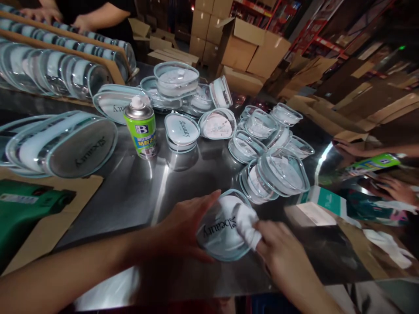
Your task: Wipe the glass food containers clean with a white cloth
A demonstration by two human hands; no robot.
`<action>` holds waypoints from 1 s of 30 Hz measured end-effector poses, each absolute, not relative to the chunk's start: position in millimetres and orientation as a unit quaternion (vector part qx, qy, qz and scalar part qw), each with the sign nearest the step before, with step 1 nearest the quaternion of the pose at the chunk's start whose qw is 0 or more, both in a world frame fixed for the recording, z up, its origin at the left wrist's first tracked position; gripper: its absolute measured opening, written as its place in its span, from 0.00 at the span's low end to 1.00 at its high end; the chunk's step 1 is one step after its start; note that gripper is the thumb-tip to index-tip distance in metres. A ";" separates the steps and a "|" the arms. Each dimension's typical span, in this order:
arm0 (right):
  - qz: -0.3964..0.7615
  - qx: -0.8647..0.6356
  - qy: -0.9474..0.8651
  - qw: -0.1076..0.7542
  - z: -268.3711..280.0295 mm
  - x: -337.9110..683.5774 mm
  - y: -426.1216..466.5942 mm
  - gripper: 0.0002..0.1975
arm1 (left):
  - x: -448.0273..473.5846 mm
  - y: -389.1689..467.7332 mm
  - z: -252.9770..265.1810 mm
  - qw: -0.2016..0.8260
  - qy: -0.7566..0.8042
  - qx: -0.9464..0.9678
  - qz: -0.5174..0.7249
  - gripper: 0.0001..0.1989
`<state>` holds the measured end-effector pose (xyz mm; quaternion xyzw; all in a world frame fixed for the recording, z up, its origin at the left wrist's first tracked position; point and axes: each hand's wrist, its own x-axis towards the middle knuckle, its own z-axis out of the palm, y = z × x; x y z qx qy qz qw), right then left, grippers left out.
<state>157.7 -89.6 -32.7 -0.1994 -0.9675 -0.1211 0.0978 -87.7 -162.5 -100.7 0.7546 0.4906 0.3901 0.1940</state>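
A clear rounded cosmetic case (pixel 212 231) with pale teal edging and dark "beauty" lettering is at the near edge of the metal table. My left hand (pixel 186 226) grips its left side, thumb below and fingers along the upper rim. Pinched in my right hand (pixel 283 248) is a crumpled white tissue (pixel 247 220), pressed against the case's lettered face. Just beyond the held case, a stack of similar clear cases (pixel 283 172) stands to the right. A green spray can (pixel 140 131) with a white nozzle is upright farther back on the left.
More cases (pixel 176 80) are heaped at the back, and rows of them (pixel 54 72) stand between cardboard dividers at left. A green tool-like object (pixel 29 209) lies on cardboard at near left. Co-workers' hands (pixel 83 22) show at back left and right. Open cartons (pixel 244 48) stand behind.
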 end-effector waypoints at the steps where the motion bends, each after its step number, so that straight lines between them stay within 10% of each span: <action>1: -0.132 -0.208 -0.965 0.092 -32.5 157.8 -83.4 0.15 | -87.6 -162.3 -100.5 0.193 0.490 0.756 0.388 0.61; 30: -0.076 -0.143 -0.982 0.099 -33.5 155.5 -77.4 0.18 | -88.5 -160.6 -98.9 0.181 0.492 0.757 0.391 0.66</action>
